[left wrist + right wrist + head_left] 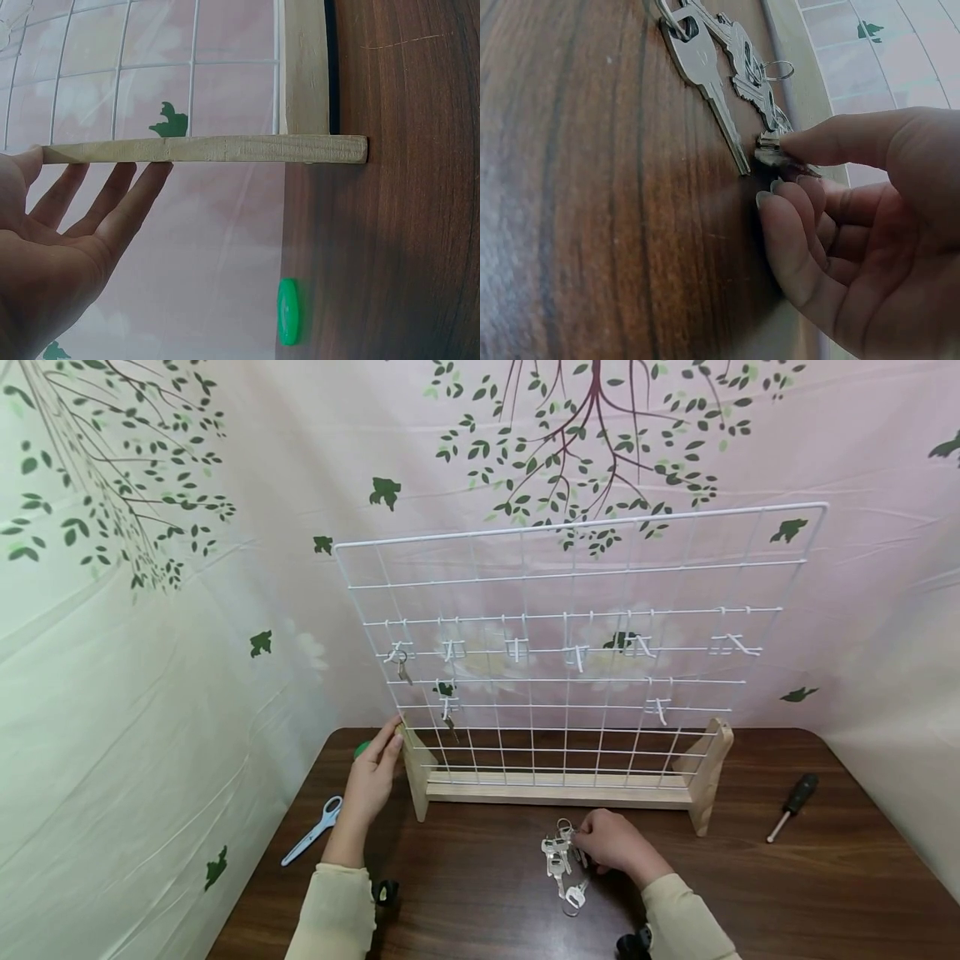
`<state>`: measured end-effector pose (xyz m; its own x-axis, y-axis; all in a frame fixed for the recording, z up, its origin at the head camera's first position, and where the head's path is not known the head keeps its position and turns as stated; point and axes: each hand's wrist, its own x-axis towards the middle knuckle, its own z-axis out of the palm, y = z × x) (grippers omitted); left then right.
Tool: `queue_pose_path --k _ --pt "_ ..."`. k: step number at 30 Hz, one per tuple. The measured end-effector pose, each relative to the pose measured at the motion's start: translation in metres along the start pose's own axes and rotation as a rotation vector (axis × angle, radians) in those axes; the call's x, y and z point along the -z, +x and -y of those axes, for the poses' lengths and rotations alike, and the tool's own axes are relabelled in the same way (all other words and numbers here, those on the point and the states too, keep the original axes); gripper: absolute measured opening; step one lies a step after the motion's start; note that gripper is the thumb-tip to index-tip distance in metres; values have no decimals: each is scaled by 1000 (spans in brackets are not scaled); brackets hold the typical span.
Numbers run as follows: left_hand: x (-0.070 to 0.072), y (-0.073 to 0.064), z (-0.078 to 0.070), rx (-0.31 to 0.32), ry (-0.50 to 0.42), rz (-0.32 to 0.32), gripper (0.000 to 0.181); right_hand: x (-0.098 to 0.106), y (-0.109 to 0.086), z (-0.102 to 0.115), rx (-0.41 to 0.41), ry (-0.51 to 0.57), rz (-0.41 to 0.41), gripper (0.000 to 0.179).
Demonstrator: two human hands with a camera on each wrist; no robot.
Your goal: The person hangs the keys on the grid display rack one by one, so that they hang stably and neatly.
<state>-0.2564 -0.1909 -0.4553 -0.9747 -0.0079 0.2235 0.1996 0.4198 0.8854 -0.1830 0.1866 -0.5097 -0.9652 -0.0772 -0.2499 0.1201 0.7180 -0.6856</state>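
Right grip (611,842) is pinching a key (771,156), other keys (556,865) just left of it on the worktop (465,885) (left grip (371,783) is way off, holding the wooden upright (416,777) lol)

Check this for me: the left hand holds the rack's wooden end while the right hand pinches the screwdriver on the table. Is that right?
Not quite: the right hand pinches a key, not the screwdriver, as the right wrist view shows. The left hand does hold the rack's wooden end.
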Motion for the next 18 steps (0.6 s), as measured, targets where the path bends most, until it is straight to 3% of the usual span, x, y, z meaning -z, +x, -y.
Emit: queue_pose_path --k 6,9,18 --pt "0 1 0 -2 14 -5 49 -1 0 -4 -9 45 -21 25" --pt "0 1 1 0 13 -4 50 -1 1 -7 -1 117 -27 20" --pt "0 0 2 -4 24 0 49 12 1 -18 167 435 51 30"
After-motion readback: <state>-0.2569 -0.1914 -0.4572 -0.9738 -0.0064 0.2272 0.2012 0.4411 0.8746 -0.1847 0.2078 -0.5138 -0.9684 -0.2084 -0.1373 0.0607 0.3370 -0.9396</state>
